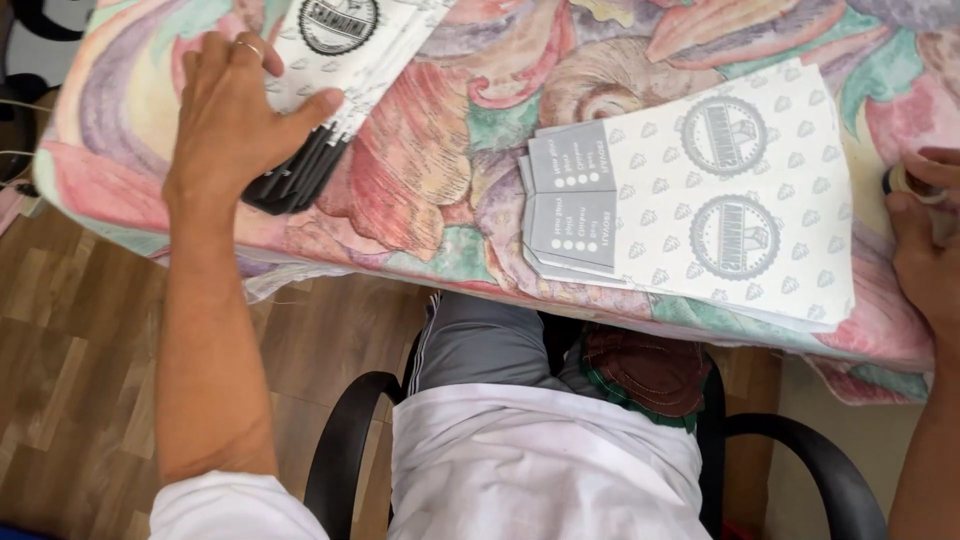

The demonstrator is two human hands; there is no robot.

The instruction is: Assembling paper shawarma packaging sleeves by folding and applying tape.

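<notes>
A table (440, 190) with a flowered cloth stands over a wooden floor. The left hand (235, 110) lies flat, fingers (215, 50) open, pressing on a stack of printed paper bags (320, 90). The right hand (925, 250) pinches a small roll of tape (897, 180). Between both hands lie 2 flat bags (700, 195).

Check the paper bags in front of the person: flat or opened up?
Flat: the paper bags lie stacked on the flowered cloth, bottom flaps folded over.
</notes>
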